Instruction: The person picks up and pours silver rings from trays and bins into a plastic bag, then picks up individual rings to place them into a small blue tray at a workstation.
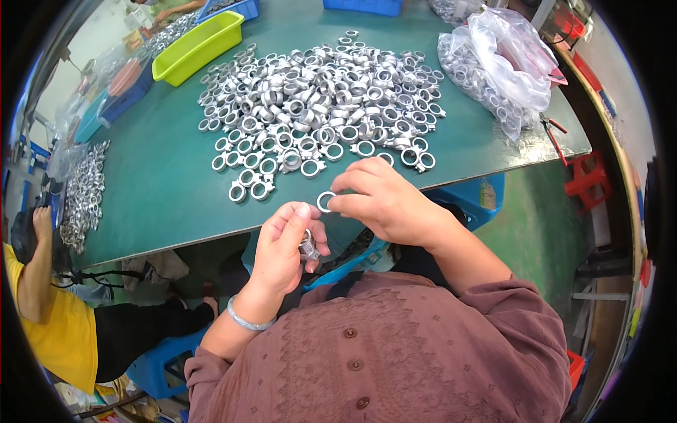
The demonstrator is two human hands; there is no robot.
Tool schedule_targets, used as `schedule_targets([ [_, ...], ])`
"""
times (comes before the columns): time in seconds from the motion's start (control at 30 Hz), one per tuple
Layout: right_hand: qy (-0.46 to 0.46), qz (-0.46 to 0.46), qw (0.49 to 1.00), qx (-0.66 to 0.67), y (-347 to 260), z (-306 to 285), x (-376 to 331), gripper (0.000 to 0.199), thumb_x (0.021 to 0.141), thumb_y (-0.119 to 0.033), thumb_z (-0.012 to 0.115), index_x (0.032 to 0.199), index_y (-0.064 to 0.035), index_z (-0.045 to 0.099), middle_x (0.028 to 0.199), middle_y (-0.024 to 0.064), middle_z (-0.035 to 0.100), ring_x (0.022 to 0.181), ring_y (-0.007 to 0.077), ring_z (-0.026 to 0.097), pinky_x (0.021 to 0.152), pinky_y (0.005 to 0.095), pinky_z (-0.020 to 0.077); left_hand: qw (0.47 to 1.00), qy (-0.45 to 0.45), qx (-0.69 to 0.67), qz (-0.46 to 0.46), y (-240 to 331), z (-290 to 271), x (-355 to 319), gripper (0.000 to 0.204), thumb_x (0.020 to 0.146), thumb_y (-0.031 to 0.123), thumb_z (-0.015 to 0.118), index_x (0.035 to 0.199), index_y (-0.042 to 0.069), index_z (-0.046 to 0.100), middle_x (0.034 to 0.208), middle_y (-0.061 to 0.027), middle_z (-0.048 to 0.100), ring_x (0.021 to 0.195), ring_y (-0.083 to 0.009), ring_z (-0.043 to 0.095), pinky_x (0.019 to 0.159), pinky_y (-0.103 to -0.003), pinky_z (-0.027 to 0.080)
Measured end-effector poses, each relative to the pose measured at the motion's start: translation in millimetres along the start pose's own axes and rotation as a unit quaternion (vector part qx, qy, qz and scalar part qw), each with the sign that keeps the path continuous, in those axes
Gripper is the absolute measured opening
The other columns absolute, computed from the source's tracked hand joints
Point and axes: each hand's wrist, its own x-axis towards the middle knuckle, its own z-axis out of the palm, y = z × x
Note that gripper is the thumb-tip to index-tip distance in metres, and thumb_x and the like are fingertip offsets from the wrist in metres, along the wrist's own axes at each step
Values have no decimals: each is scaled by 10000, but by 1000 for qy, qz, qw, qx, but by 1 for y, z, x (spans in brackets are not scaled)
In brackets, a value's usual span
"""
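Note:
My right hand (386,200) pinches a silver metal ring (321,204) between thumb and fingers, just over the table's near edge. Close beside it, my left hand (279,247) has its thumb and forefinger up by that ring; whether they touch it I cannot tell. The curled lower fingers of the left hand grip another metal ring piece (308,247), partly hidden by the fingers. Beyond both hands spreads a large heap of similar metal rings (310,168) with small lugs, the nearest ones lying singly on the green table (162,183).
A lime-green bin (199,48) stands at the far left, and a blue bin (363,6) at the back. A clear bag of rings (486,77) and red-handled pliers (556,141) lie at the right. A co-worker in yellow (60,317) sits at the left by another ring pile (84,194).

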Motion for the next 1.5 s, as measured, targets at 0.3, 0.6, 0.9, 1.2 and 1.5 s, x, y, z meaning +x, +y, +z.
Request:
schedule_targets([
  [0.3,51,-9,976,214,-2,7,-2,233,730,39,592,952,-29,572,905,83,582,834,259,560,729,334,453,999,-28,14,-4,-2,2,-2,156,870,110,511,1000,26,492,852,-94,606,593,-93,561,370,-174,384],
  [0.6,92,219,864,444,-9,18,-8,199,804,22,561,1001,6,583,923,66,617,842,122,583,745,246,467,999,-31,24,36,-3,2,-4,198,858,96,525,1032,9,486,944,-119,600,609,-93,565,384,-174,419],
  [0.9,80,272,782,556,-6,22,-6,178,827,-18,558,998,23,589,925,48,614,850,91,565,760,228,457,999,-40,-29,12,-1,2,-5,220,922,189,417,1011,10,511,944,-152,608,570,-106,579,375,-184,413],
  [1.2,57,294,765,570,-5,16,-3,173,825,7,551,992,33,590,919,53,611,853,97,566,776,234,457,996,-56,-62,5,-1,2,-5,206,917,205,436,982,23,504,942,-174,610,581,-117,591,364,-174,411],
  [1.5,68,277,772,568,-4,18,-3,158,822,3,554,973,18,598,899,42,612,835,90,564,761,231,459,996,-58,-61,10,-3,0,-4,166,910,167,453,961,23,518,947,-174,609,596,-107,579,386,-167,415],
])
